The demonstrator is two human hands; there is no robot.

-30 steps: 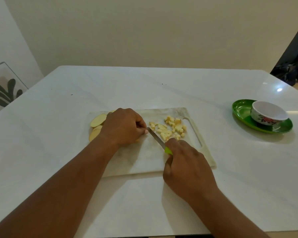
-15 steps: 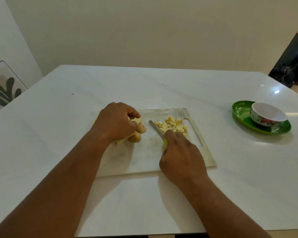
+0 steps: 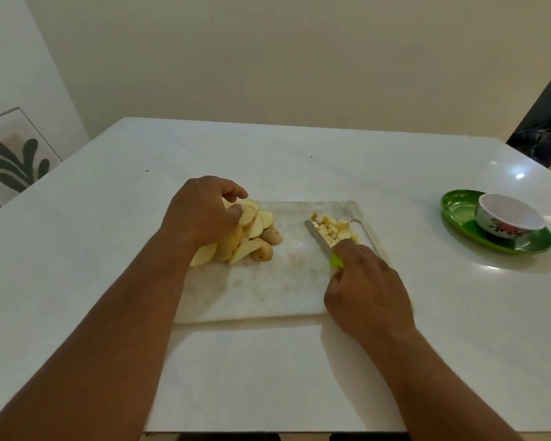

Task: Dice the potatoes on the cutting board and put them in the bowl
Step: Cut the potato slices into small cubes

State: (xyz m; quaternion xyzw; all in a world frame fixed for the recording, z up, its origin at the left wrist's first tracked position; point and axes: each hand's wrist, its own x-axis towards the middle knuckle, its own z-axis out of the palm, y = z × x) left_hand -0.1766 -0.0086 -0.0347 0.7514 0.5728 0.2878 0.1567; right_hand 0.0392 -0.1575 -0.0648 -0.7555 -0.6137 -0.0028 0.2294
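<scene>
A white cutting board [image 3: 268, 281] lies on the table in front of me. A fanned heap of potato slices [image 3: 248, 233] sits on its left part, and my left hand [image 3: 201, 211] rests on top of that heap with curled fingers pinching the upper slices. A pile of diced potato [image 3: 333, 229] lies at the board's far right corner. My right hand [image 3: 366, 291] grips a knife [image 3: 320, 240] with a green handle; its blade lies against the left side of the dice. The white flowered bowl [image 3: 508, 218] stands at the right, away from both hands.
The bowl stands on a green plate [image 3: 458, 208] near the table's right edge. The white table [image 3: 268, 377] ends just below my forearms. A framed leaf picture [image 3: 13, 157] leans against the wall at left. A dark doorway opens at far right.
My left hand drew back to the left onto the stack of slices. My right hand swept the knife rightward, pushing the scattered dice into a tighter pile at the board's far right corner.
</scene>
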